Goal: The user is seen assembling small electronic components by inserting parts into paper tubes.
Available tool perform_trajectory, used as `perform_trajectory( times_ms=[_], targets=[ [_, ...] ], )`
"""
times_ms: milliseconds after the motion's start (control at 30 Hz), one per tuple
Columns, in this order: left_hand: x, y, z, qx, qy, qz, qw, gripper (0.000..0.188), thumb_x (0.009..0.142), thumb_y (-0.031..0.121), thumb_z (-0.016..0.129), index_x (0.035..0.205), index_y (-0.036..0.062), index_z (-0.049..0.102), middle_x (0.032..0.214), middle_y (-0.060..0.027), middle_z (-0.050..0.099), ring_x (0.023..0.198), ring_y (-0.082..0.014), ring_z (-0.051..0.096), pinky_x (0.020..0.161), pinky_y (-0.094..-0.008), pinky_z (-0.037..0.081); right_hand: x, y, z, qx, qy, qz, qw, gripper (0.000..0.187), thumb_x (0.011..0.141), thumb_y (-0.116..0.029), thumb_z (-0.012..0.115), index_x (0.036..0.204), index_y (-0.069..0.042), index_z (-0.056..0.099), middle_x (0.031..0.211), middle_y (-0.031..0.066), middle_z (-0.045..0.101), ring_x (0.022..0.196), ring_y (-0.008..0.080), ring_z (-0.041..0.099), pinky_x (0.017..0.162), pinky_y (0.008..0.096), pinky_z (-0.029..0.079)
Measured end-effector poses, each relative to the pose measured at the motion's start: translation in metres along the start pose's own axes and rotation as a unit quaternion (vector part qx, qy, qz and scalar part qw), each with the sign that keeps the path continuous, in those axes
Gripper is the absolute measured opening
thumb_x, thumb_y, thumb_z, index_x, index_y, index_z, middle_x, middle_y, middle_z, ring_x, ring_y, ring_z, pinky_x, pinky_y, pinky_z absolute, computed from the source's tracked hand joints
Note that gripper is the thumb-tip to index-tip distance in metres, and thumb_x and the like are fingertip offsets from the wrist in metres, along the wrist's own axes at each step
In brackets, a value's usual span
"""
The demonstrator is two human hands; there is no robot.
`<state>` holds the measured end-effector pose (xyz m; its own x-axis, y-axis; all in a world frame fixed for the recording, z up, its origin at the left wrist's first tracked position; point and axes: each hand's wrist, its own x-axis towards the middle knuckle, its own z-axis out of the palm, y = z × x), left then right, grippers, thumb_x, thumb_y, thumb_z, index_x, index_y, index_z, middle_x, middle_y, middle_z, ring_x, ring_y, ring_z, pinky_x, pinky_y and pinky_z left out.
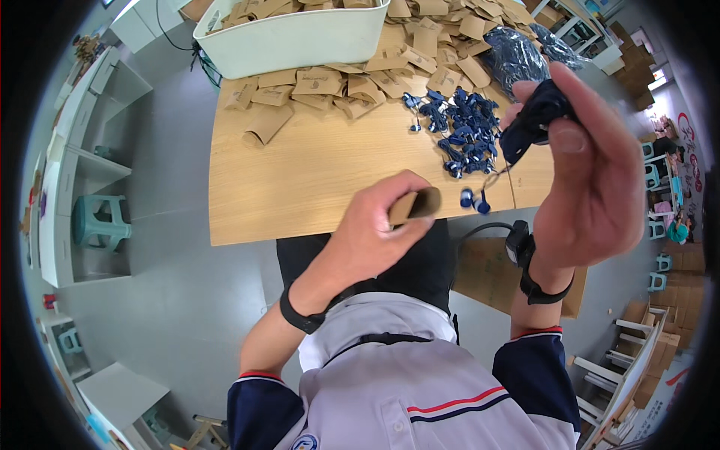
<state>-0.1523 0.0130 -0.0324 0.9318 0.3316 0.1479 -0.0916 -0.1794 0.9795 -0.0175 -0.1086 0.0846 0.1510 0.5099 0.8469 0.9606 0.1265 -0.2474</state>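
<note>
My left hand (356,236) is closed round a small brown cardboard sleeve (403,210), just over the table's near edge. One end of the sleeve gapes open to the right. Raised at the right, my right hand (596,176) pinches a coiled bundle of dark blue wired earphones (534,120) between thumb and fingers. Their earbuds (474,200) dangle below on the cord, a little right of the sleeve. Beyond them a heap of similar earphones (472,127) lies on the wooden table (300,180).
A white bin (289,46) full of brown sleeves stands at the table's far side. Loose flat sleeves (319,81) spread round it and to the right. Dark plastic-wrapped packs (514,60) sit at the far right. A cardboard box (487,281) is beneath the table.
</note>
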Motion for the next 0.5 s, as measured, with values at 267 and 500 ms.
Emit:
perform_trajectory(
  times_ms=[267,500],
  targets=[
    [-0.010,0.020,0.015,-0.047,-0.065,0.041,0.996,0.024,0.077,0.006,0.072,0.098,0.0009,0.060,0.085,-0.0134,0.063,0.075,-0.0283,0.061,0.072,-0.0306,0.049,0.001,-0.001,0.017,0.411,-0.015,-0.004,0.911,0.024,0.099,-0.009,0.053,0.116,0.007,0.053,0.086,0.0221,0.060,0.060,0.0214,0.061,0.050,0.0295,0.054],
    [-0.018,0.025,0.014,-0.057,-0.067,0.030,0.996,0.024,0.079,0.005,0.072,0.099,0.0018,0.059,0.081,-0.0101,0.059,0.070,-0.0247,0.054,0.070,-0.0280,0.046,0.004,-0.008,0.026,0.424,0.008,0.013,0.906,0.023,0.100,-0.013,0.051,0.115,0.004,0.053,0.079,0.0185,0.060,0.052,0.0199,0.060,0.045,0.0288,0.053]
  ],
)
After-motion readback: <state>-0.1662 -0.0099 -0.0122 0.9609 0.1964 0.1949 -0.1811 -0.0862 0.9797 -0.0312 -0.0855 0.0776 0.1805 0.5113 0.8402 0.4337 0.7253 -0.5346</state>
